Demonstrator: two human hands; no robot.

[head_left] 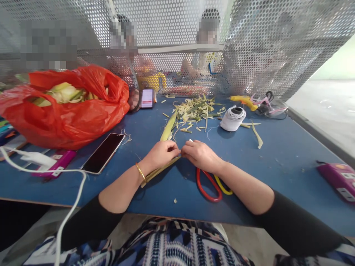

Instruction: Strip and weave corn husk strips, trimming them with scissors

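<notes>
My left hand (161, 153) is closed in a pinch on a long pale green leaf strip (159, 170) that lies slantwise under the wrist on the blue table (277, 155). My right hand (200, 155) is closed too, its fingertips meeting the left hand's at the strip's upper end; something thin and pale pokes up between them. Red and yellow handled scissors (209, 184) lie under my right wrist. A gold bangle sits on my left wrist.
A red plastic bag (69, 118) of green leaves stands at the left, a dark phone (103, 152) beside it. Leaf scraps (194, 109), a white thread spool (233, 118), a yellow glue gun (244, 100) and pink boxes (337, 179) lie around. People sit behind a perforated metal screen (257, 44).
</notes>
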